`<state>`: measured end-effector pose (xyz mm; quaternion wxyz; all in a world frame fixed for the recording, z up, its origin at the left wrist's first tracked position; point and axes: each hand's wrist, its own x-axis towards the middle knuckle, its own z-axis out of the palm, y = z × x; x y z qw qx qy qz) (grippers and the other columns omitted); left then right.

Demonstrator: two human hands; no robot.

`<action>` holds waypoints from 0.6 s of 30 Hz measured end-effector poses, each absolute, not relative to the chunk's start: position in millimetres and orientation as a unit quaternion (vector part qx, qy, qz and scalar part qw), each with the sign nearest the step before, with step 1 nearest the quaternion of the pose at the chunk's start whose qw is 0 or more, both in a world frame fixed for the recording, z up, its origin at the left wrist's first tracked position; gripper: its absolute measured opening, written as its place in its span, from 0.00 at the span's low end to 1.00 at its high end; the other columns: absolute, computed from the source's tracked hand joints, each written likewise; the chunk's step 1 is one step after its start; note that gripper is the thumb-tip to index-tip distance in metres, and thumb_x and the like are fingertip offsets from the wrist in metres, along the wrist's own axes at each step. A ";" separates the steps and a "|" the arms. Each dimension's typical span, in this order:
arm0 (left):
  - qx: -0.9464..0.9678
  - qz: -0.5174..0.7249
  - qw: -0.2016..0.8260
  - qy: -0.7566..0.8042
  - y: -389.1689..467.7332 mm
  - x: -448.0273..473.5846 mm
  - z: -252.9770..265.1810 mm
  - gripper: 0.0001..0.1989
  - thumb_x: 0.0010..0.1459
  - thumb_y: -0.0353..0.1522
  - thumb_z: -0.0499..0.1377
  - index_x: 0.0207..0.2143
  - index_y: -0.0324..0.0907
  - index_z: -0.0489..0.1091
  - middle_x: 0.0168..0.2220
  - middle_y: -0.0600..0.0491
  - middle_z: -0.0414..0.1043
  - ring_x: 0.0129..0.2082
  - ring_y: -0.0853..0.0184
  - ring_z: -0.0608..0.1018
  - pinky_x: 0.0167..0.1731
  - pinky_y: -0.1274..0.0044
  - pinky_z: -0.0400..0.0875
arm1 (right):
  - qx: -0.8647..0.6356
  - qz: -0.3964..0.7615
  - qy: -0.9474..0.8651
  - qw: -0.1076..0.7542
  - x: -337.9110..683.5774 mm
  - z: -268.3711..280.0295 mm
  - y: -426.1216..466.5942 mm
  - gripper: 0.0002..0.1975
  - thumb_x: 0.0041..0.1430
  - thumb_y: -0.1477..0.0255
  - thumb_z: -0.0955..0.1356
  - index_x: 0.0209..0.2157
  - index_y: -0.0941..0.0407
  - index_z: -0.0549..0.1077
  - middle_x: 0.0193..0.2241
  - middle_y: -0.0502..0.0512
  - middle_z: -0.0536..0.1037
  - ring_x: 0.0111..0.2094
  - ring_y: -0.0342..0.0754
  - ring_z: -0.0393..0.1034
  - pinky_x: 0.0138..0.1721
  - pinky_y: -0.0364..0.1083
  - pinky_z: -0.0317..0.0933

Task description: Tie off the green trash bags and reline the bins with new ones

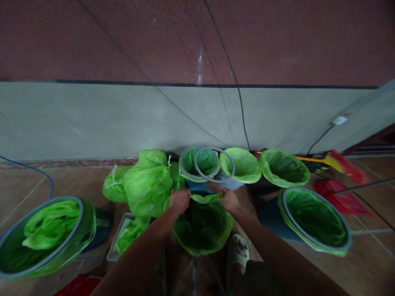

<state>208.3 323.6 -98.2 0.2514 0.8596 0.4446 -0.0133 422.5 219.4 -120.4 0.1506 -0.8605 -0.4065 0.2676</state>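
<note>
A green bin liner hangs in a blue bin in front of me, its near edge draped over the rim. My left hand is closed on the liner's far edge, on the left. On the opposite side, my right hand grips the same edge, which runs between both hands. Most of the bin is hidden by the liner. Just beyond my hands, a loose grey ring rests partly over a lined bin that has its own grey ring.
Tied green bags lie left, near a tray of green plastic. Lined bins stand far left, right and by the wall. A red dustpan and broom are at right. Cables hang down the wall.
</note>
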 end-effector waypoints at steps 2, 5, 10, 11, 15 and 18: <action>0.825 0.011 0.273 0.494 335.6 206.9 -101.0 0.11 0.63 0.28 0.53 0.33 0.42 0.76 0.38 0.45 0.78 0.44 0.57 0.79 0.54 0.65 0.66 | -0.863 0.286 -0.383 0.163 428.8 -119.4 220.7 0.16 0.58 0.76 0.66 0.45 0.58 0.80 0.44 0.59 0.82 0.46 0.52 0.76 0.45 0.43 0.64; 0.781 0.013 0.295 0.550 350.5 203.2 -104.4 0.12 0.64 0.28 0.52 0.34 0.41 0.76 0.37 0.46 0.79 0.42 0.60 0.79 0.47 0.73 0.69 | -0.856 0.311 -0.380 0.159 437.5 -120.9 219.7 0.13 0.58 0.77 0.66 0.41 0.58 0.82 0.38 0.57 0.83 0.40 0.49 0.76 0.40 0.42 0.64; 0.785 -0.029 0.269 0.558 358.8 200.4 -108.5 0.15 0.68 0.30 0.48 0.41 0.38 0.75 0.42 0.43 0.79 0.44 0.60 0.80 0.46 0.73 0.70 | -0.831 0.327 -0.416 0.170 442.1 -128.7 221.4 0.10 0.57 0.75 0.67 0.38 0.57 0.81 0.36 0.54 0.82 0.36 0.47 0.75 0.38 0.41 0.63; 0.788 -0.028 0.266 0.555 358.5 200.9 -108.8 0.16 0.68 0.32 0.48 0.42 0.38 0.75 0.43 0.44 0.79 0.45 0.61 0.80 0.46 0.73 0.70 | -0.828 0.328 -0.415 0.185 441.3 -130.4 222.7 0.11 0.56 0.74 0.69 0.41 0.57 0.80 0.37 0.54 0.82 0.36 0.47 0.75 0.38 0.42 0.63; 0.805 0.003 0.268 0.529 355.9 202.4 -108.1 0.14 0.66 0.37 0.55 0.48 0.43 0.75 0.51 0.47 0.77 0.49 0.62 0.78 0.48 0.75 0.69 | -0.824 0.331 -0.398 0.231 437.0 -134.8 228.3 0.12 0.58 0.68 0.69 0.42 0.55 0.79 0.37 0.53 0.82 0.36 0.47 0.74 0.39 0.42 0.63; 0.813 -0.019 0.257 0.522 355.7 202.2 -106.9 0.11 0.64 0.32 0.56 0.45 0.43 0.77 0.47 0.48 0.79 0.47 0.63 0.79 0.45 0.76 0.70 | -0.827 0.328 -0.386 0.245 435.8 -135.2 231.9 0.11 0.60 0.67 0.66 0.35 0.56 0.80 0.29 0.51 0.80 0.31 0.46 0.72 0.34 0.42 0.61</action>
